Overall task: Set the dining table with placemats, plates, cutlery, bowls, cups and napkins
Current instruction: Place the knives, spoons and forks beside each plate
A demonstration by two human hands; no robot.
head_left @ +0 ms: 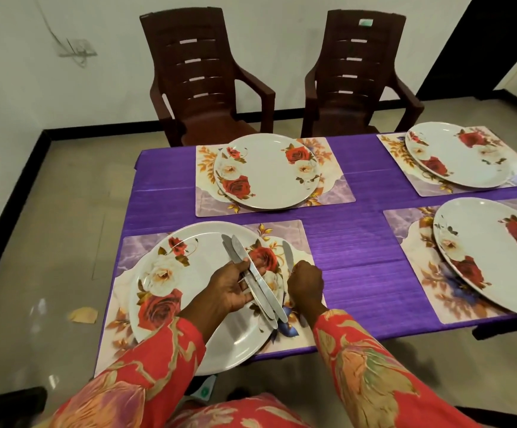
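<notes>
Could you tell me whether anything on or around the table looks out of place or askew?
The near left plate sits off-centre on its placemat, overhanging the table's near edge. The near right plate also overhangs its mat. A scrap of litter lies on the floor left of the table.

Purple-clothed table [353,242], with four floral placemats directly on it. Nearest placemat [285,236] just under the fingers [241,267] of the left hand, a rose-patterned plate [189,291] on it beneath those fingers. Second placemat [334,189] straight beyond the fingertips, across a strip of bare cloth, bearing its own plate [266,171]. Third placemat [411,242] well off to the right of the fingers, fourth [498,140] beyond it at the far right corner, each carrying a plate [482,257] [458,156].
</notes>
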